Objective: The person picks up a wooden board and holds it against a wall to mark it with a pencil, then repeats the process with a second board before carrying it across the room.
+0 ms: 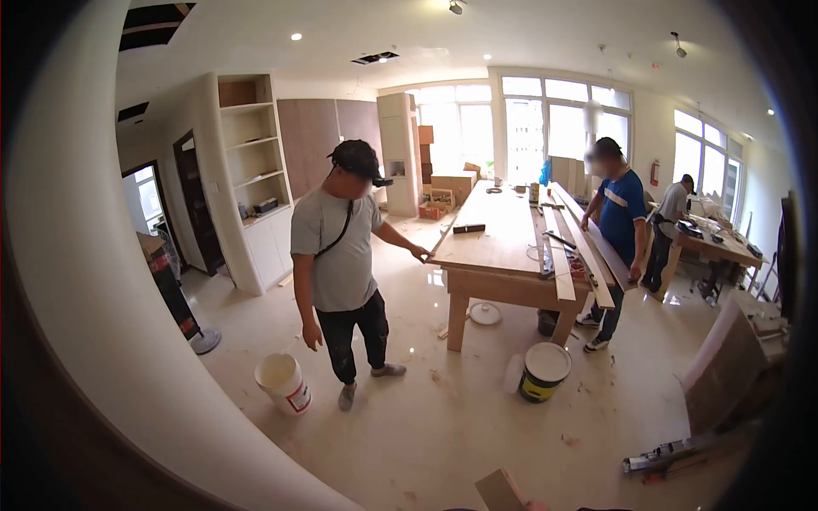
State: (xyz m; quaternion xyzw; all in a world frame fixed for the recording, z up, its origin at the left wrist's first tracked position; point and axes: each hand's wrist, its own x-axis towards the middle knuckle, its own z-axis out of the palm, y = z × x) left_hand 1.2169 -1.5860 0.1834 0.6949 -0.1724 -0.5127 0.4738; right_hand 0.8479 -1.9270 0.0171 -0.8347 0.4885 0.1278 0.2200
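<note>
At the bottom edge, a short piece of wooden board point(501, 490) juts into view at a slant. Beside its lower right end shows a small skin-coloured sliver, which looks like part of my right hand point(536, 506). It is cut off by the frame, so its fingers and any grip on the board cannot be made out. My left hand is out of view.
A person in grey point(341, 247) touches the corner of a large wooden worktable point(486, 255). Another in blue point(622, 213) handles long strips point(579, 243). A white bucket point(283, 387) and a lidded bucket point(544, 375) stand on the floor. A third person point(673, 213) is at another bench.
</note>
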